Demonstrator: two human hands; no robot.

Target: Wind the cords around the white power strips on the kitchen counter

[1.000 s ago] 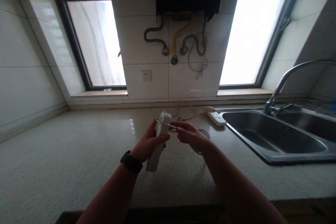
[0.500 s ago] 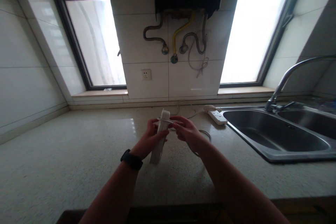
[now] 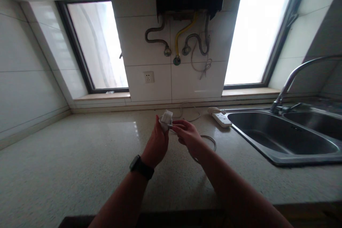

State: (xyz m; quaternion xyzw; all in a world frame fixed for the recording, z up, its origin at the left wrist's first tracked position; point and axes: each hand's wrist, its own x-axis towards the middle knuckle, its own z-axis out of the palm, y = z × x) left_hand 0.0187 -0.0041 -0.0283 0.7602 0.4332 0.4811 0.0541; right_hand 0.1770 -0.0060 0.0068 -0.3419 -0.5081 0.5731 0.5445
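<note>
Well, I see the left hand (image 3: 156,146) closed around a white block (image 3: 167,115), its end showing above the fingers over the counter (image 3: 101,164). Just beside it, the right hand (image 3: 188,133) pinches a pale cord (image 3: 166,125) that crosses the block (I can't make out where it runs behind). A dark watch (image 3: 142,168) circles the left wrist. Beyond the right wrist I have a loop of cord (image 3: 214,143); ahead of both hands, a thinner cord (image 3: 199,114) lies on the counter. Farther right of the hands rests a white power strip (image 3: 222,120), beside the sink (image 3: 283,135). Ahead and higher, I see a wall socket (image 3: 149,77).
</note>
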